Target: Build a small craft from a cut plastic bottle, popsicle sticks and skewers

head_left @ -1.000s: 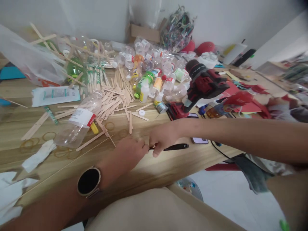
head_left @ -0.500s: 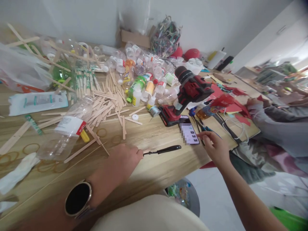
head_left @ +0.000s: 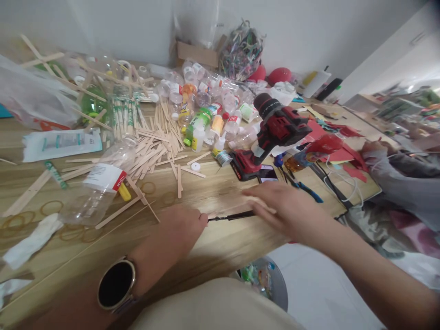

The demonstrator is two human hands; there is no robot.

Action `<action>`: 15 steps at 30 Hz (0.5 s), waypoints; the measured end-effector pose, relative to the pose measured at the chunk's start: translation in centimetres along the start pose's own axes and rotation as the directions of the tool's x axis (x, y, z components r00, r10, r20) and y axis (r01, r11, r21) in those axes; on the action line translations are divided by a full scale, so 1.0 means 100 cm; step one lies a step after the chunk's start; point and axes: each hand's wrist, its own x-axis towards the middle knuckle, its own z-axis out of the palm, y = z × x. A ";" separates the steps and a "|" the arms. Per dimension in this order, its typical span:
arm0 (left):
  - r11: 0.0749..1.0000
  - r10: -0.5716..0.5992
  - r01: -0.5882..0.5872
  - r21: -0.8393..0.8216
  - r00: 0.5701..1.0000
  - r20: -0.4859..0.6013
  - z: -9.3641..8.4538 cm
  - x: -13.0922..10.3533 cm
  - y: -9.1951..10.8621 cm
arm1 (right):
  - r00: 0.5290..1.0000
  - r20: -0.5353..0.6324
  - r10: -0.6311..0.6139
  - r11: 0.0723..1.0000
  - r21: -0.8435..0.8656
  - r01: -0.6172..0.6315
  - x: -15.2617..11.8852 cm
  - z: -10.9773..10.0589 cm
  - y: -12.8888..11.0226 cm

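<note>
My left hand [head_left: 180, 229], a watch on its wrist, lies closed on the wooden table. From its fingertips a slim black-handled tool [head_left: 235, 216] points to the right; my fist hides its other end, and I cannot make out its kind. My right hand [head_left: 280, 206] is smeared by motion over the tool's right end. Whether its fingers touch the handle cannot be seen. Just behind it lies a phone [head_left: 267, 173], partly covered by the hand. A red and black cordless drill [head_left: 280, 128] stands on its battery beside the phone.
Craft sticks [head_left: 151, 153] lie scattered behind my left hand, with plastic bottles [head_left: 202, 117] piled beyond. A large clear bottle [head_left: 99, 183] lies at left. Blue-handled pliers [head_left: 309, 191] and red paper [head_left: 347, 151] are at right, near another person's sleeve [head_left: 388, 172]. A bin [head_left: 280, 284] stands below the edge.
My right hand has moved left from beside the phone to the tool's right end, now covering part of the phone. My left hand keeps its hold. The view has shifted slightly.
</note>
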 end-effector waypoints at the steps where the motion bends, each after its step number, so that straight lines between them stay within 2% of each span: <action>1: 1.000 -0.003 0.003 -0.001 1.000 0.009 0.000 0.000 0.001 | 0.982 0.149 -0.113 0.990 -0.065 0.124 0.012 0.002 -0.017; 2: 1.000 -0.008 0.008 -0.001 1.000 0.015 0.000 0.001 0.001 | 0.947 0.282 -0.155 0.971 -0.133 0.198 0.023 0.007 -0.033; 4: 1.000 -0.020 0.020 -0.002 1.000 0.020 0.000 0.000 0.003 | 0.824 0.547 -0.150 0.914 -0.241 0.326 0.043 0.020 -0.056; 6: 0.999 -0.037 0.037 -0.009 0.999 0.010 0.000 -0.001 0.004 | 0.753 0.645 -0.127 0.897 -0.249 0.365 0.059 0.031 -0.068; 10: 0.993 -0.112 0.111 -0.027 0.993 -0.043 0.005 -0.006 0.011 | 0.658 0.736 -0.161 0.874 -0.202 0.441 0.079 0.031 -0.071; 13: 0.985 -0.167 0.164 -0.046 0.985 -0.049 0.011 -0.011 0.017 | 0.617 0.755 -0.222 0.855 -0.154 0.496 0.083 0.024 -0.069; 15: 0.986 -0.146 0.142 -0.084 0.988 -0.044 0.012 -0.017 0.018 | 0.594 0.766 -0.245 0.853 -0.121 0.508 0.080 0.023 -0.068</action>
